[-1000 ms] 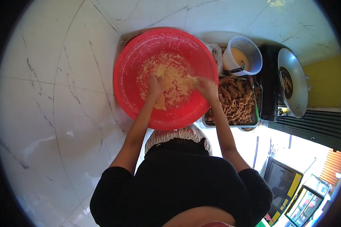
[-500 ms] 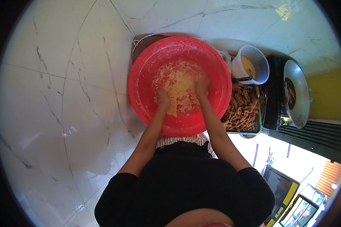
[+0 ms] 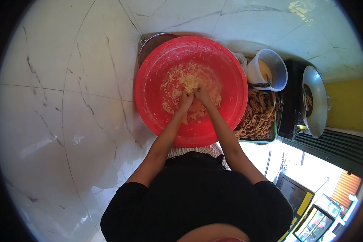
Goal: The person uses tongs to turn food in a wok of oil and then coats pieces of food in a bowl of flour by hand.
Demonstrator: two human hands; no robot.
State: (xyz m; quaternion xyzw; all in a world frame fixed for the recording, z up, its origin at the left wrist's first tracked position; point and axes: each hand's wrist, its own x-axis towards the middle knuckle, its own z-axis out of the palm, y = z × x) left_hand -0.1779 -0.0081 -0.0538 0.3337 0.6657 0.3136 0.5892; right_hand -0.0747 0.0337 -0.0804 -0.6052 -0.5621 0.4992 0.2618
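Observation:
A large red basin [image 3: 149, 92] holds a crumbly, pale yellow mixture [image 3: 175, 78]. Near the basin's middle, my left hand [image 3: 186, 98] and my right hand [image 3: 201, 93] are side by side, almost touching, with fingers curled round a clump of the yellow mixture [image 3: 190, 82]. The clump shows just beyond the fingertips. Loose crumbs and floury residue lie around both hands and on the basin's inner wall.
Right of the basin is a tray of brown fried pieces [image 3: 256, 117]. Behind it stands a translucent bucket [image 3: 279, 72] with yellowish liquid. Farther right a metal wok [image 3: 318, 101] sits by a black stove [image 3: 290, 101]. A tiled wall [image 3: 181, 18] rises behind.
Both hands have come together from opposite sides of the mixture to the basin's middle. A clump is now gathered between them. The view has shifted slightly.

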